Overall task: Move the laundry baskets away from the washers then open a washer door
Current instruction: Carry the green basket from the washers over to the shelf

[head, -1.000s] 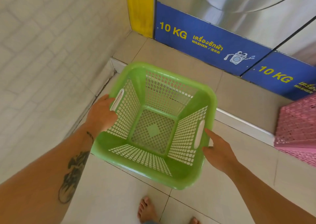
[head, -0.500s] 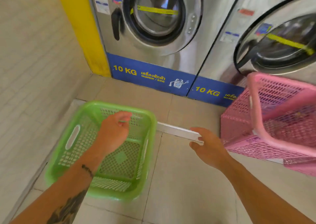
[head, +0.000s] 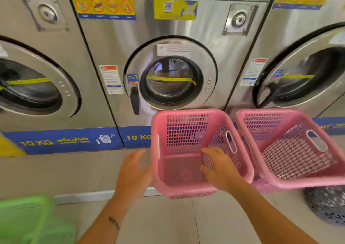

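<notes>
A pink laundry basket stands on the raised step in front of the middle washer, whose round door is closed with a black handle on its left. My left hand is open beside the basket's left wall. My right hand is open above the basket's near right rim, apart from it as far as I can tell. A second pink basket stands tilted to the right. The green basket lies at the lower left, blurred.
Three steel washers line the back, with a blue "10 KG" strip along their base. A dark grey mesh basket sits at the lower right under the second pink one. A white step edge crosses the tiled floor.
My view has swung right from the green basket to the middle washer. Both hands have left the green basket and moved to the nearer pink basket.
</notes>
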`<state>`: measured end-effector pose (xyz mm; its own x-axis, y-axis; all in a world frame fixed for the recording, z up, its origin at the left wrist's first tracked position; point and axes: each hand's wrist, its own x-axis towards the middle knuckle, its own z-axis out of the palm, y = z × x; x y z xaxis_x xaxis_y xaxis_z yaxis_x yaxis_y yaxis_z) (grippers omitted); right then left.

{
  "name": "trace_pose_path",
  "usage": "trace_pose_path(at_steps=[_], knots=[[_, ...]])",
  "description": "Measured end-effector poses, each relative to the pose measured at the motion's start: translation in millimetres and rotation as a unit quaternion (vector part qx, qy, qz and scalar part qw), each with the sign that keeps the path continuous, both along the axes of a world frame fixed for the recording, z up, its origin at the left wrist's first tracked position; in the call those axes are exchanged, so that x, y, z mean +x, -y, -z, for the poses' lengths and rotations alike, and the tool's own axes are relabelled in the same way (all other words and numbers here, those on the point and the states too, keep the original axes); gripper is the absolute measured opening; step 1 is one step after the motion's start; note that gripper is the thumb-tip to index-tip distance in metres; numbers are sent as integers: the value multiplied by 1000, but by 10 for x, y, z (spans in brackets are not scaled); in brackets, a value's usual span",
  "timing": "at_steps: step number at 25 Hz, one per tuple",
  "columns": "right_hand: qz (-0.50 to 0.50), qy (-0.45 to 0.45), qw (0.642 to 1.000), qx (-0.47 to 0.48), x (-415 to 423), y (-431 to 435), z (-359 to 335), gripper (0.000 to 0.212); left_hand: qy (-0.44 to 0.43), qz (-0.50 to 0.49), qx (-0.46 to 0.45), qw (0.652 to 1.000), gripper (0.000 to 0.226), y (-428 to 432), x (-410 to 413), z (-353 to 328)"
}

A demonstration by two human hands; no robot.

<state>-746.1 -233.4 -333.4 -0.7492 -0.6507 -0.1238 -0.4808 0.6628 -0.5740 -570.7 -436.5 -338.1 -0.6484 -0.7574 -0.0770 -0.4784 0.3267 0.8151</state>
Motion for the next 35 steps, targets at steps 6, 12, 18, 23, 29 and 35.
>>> trace_pose_path(at_steps=[6, 12, 18, 23, 29, 35], knots=[[47, -33, 995, 77, -1157, -520, 422, 64, 168, 43, -114, 978, 75, -100, -949, 536], [52, -29, 992, 115, -1703, -540, 871, 68, 208, 14, -159, 965, 74, 65, -1304, 1035], [88, -35, 988, 125, -1785, -461, 1155, 61, 221, 18, -202, 954, 74, 239, -1234, 1275], [71, -25, 988, 133, -1263, -427, 1081, 66, 211, -9, -210, 955, 70, 370, -684, 1225], [64, -81, 992, 67, 139, -264, 1065, 55, 87, -36, -237, 967, 81, 580, 875, 1165], [57, -58, 991, 103, 1548, -69, 1142, 58, 66, -67, -157, 983, 76, 702, 2228, 1264]])
